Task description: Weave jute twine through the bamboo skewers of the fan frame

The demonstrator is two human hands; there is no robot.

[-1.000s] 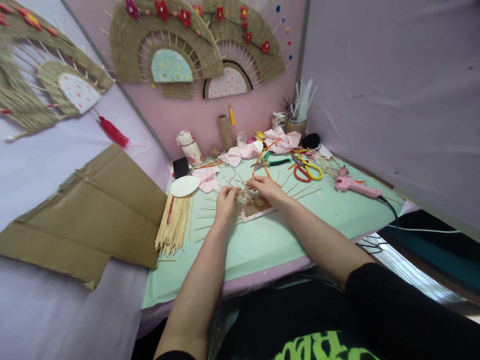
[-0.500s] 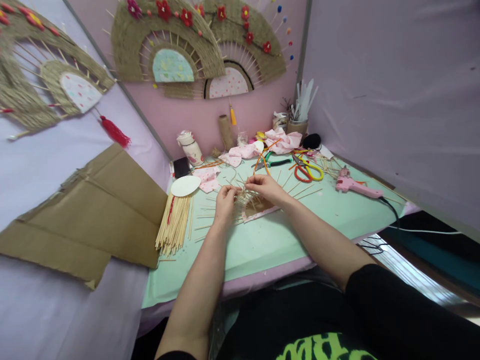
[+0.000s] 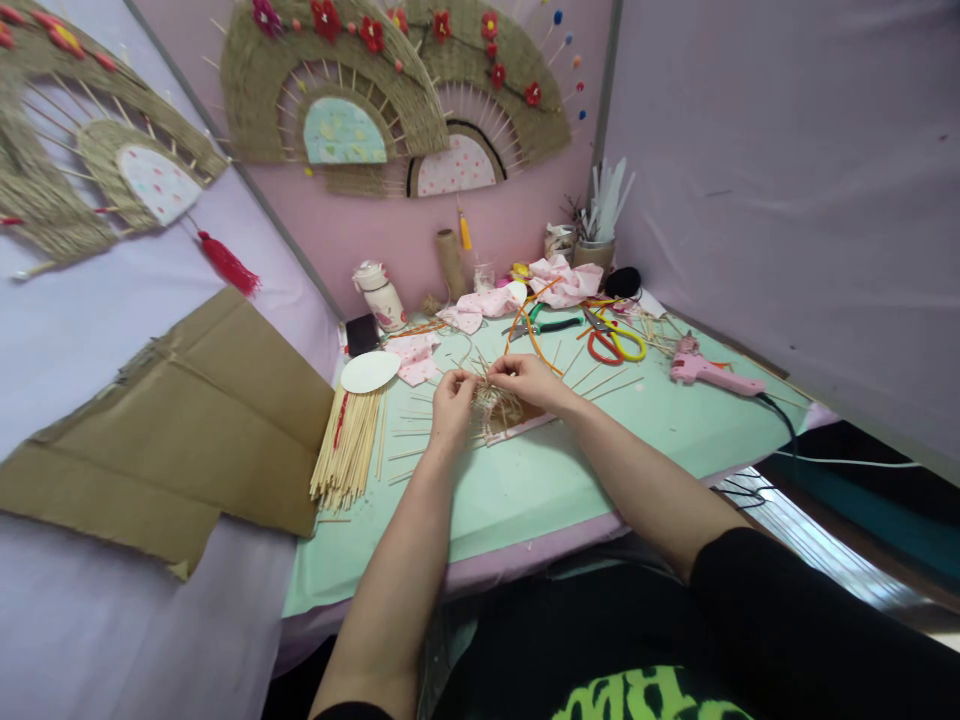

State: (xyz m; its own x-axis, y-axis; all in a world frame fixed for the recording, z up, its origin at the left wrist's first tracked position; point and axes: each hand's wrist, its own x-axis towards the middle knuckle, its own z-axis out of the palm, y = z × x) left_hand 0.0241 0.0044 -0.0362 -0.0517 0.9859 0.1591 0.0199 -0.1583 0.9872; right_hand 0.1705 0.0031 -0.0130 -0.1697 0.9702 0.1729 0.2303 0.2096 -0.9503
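On the table lies a half-round fan frame (image 3: 536, 417) of brown card edged with pale pink cloth, thin bamboo sticks (image 3: 606, 382) spreading out from it. Loose tan twine (image 3: 504, 408) bunches over its middle. My left hand (image 3: 452, 398) is closed in a pinch at the frame's upper left, over the sticks. My right hand (image 3: 527, 377) pinches right beside it, its fingertips almost meeting the left ones. Both seem to grip twine among the sticks, though the fingers hide most of it. An orange strip (image 3: 519, 325) curves behind my right hand.
Left of the frame lie a bundle of bamboo sticks (image 3: 349, 450), a white oval (image 3: 370, 372) and leaning cardboard (image 3: 187, 430). Behind are pliers (image 3: 559, 325), scissors (image 3: 619, 342) and a bottle (image 3: 379, 297). A corded pink glue gun (image 3: 712, 375) rests at right.
My right hand has shifted slightly down and left, close to the left hand. The orange strip now lies lower behind it, and the twine over the frame shows more.
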